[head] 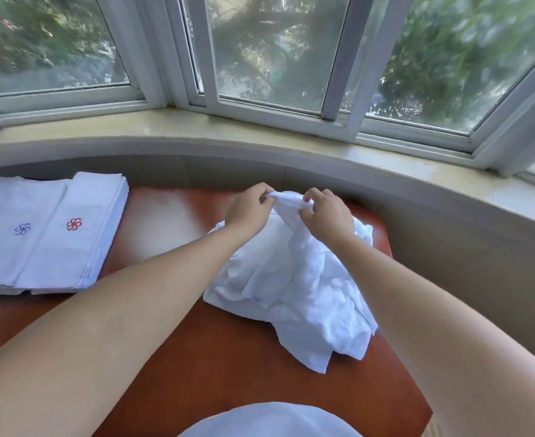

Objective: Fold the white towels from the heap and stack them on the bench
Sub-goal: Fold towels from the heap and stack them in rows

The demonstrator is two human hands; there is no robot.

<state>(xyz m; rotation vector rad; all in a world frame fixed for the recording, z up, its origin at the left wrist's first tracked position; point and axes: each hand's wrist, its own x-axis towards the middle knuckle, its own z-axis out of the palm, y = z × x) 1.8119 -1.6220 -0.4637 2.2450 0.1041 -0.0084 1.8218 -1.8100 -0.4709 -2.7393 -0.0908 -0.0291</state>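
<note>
A crumpled heap of white towels lies on the right half of the red-brown bench. My left hand and my right hand both pinch the top edge of one white towel, lifted above the heap's far side. Two stacks of folded white towels sit at the left: one with a red flower mark, one with a blue flower mark. They lie side by side, touching.
A curved grey wall and a pale stone window sill run behind the bench. White-framed windows stand above. Something white shows at the bottom edge, near my body. Bare bench surface lies between the stacks and the heap.
</note>
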